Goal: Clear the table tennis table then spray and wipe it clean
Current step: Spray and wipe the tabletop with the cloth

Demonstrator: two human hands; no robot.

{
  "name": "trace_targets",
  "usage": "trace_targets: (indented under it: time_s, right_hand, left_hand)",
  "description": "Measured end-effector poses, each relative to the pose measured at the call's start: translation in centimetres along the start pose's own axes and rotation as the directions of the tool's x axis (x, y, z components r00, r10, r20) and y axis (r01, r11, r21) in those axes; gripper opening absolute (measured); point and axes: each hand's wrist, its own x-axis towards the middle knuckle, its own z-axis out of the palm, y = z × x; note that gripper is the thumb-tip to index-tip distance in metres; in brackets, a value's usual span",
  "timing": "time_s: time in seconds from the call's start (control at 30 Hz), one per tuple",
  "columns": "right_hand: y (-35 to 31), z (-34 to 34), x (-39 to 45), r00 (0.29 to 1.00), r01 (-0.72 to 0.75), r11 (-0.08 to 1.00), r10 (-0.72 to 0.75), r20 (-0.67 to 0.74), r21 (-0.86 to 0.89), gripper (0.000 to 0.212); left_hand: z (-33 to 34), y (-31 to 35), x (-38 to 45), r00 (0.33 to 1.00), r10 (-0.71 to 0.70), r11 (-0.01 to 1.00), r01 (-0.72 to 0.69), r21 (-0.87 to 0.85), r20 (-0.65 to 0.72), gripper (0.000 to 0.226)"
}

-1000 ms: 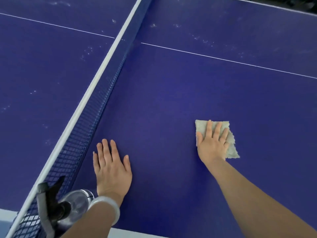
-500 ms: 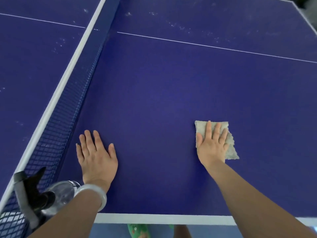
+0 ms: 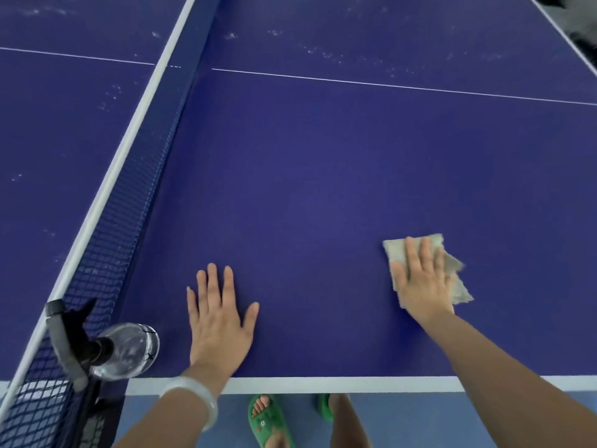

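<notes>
The purple table tennis table (image 3: 307, 176) fills the view. My right hand (image 3: 421, 281) lies flat on a beige cloth (image 3: 454, 268), pressing it onto the table near the front edge at the right. My left hand (image 3: 218, 318) rests flat on the bare table, fingers spread, holding nothing. A clear spray bottle (image 3: 124, 349) with a black and grey trigger head stands at the near left corner beside the net (image 3: 106, 253), just left of my left hand.
The net with its white top band runs diagonally from bottom left to the top centre. White specks mark the far table area (image 3: 323, 53) and the left half. The table's white front edge (image 3: 339, 384) is close, with my feet in green sandals (image 3: 268, 421) on the blue floor below.
The view has pulled back and the front edge and my feet have come into sight. My right hand with the cloth has slid a little nearer the edge. My left hand stays flat.
</notes>
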Motion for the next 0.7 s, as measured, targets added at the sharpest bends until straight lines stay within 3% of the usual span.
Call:
trace_targets:
  time_s: [0.07, 0.1, 0.13, 0.2, 0.3, 0.37, 0.4, 0.47, 0.53, 0.6, 0.63, 0.7]
  right_hand:
    - [-0.2, 0.4, -1.1, 0.996, -0.086, 0.987, 0.085, 0.019, 0.135, 0.066]
    - [-1.3, 0.9, -2.0, 0.997, -0.08, 0.989, 0.08, 0.006, 0.123, 0.066]
    - [-2.8, 1.7, -3.1, 1.0, -0.02, 0.997, 0.021, -0.015, 0.075, 0.067]
    - [-6.2, 3.2, -6.0, 0.972, 0.236, 0.972, -0.236, -0.017, 0.012, 0.065]
    - [-7.2, 4.8, -9.2, 0.809, 0.583, 0.812, -0.583, 0.074, 0.019, 0.06]
    - [-4.7, 3.8, -8.7, 0.73, 0.679, 0.734, -0.678, 0.092, 0.018, 0.06]
    - [-3.1, 3.4, -7.8, 0.722, 0.691, 0.722, -0.689, 0.054, -0.023, 0.06]
    - [0.3, 2.2, -6.0, 0.824, 0.558, 0.825, -0.564, -0.056, -0.088, 0.058]
    - [3.3, 1.3, -4.7, 0.952, 0.273, 0.962, -0.272, -0.14, -0.013, 0.054]
    - [3.8, 1.5, -4.8, 0.995, -0.052, 0.987, 0.064, -0.073, 0.152, 0.058]
    - [2.7, 1.9, -5.3, 0.989, -0.135, 0.975, 0.144, -0.039, 0.176, 0.061]
    - [-0.9, 3.3, -7.3, 0.996, -0.063, 0.993, 0.069, -0.053, 0.102, 0.063]
  left_hand:
    - [0.7, 0.3, -0.6, 0.999, -0.009, 0.997, 0.006, 0.083, 0.032, 0.078]
    - [0.7, 0.3, -0.6, 0.999, -0.013, 0.995, 0.009, 0.099, 0.045, 0.077]
    - [0.6, 0.3, -0.5, 0.998, -0.018, 0.993, 0.011, 0.115, 0.062, 0.077]
    - [0.6, 0.1, -0.2, 0.996, -0.025, 0.988, 0.011, 0.154, 0.091, 0.08]
    - [0.7, -0.2, 0.0, 0.989, -0.023, 0.988, 0.001, 0.151, 0.143, 0.082]
    - [0.6, -0.4, 0.2, 0.986, -0.009, 0.994, -0.01, 0.112, 0.168, 0.085]
    - [0.6, -0.6, 0.3, 0.984, -0.001, 0.994, -0.018, 0.106, 0.176, 0.089]
    - [0.4, -0.8, 0.4, 0.98, 0.011, 0.994, -0.032, 0.104, 0.201, 0.097]
    - [0.3, -0.8, 0.5, 0.974, 0.019, 0.994, -0.042, 0.097, 0.226, 0.106]
    - [0.1, -0.8, 0.6, 0.969, 0.02, 0.995, -0.044, 0.092, 0.248, 0.113]
    - [0.1, -0.8, 0.6, 0.967, 0.019, 0.995, -0.043, 0.09, 0.255, 0.115]
    - [0.0, -0.8, 0.7, 0.965, 0.014, 0.995, -0.04, 0.093, 0.263, 0.117]
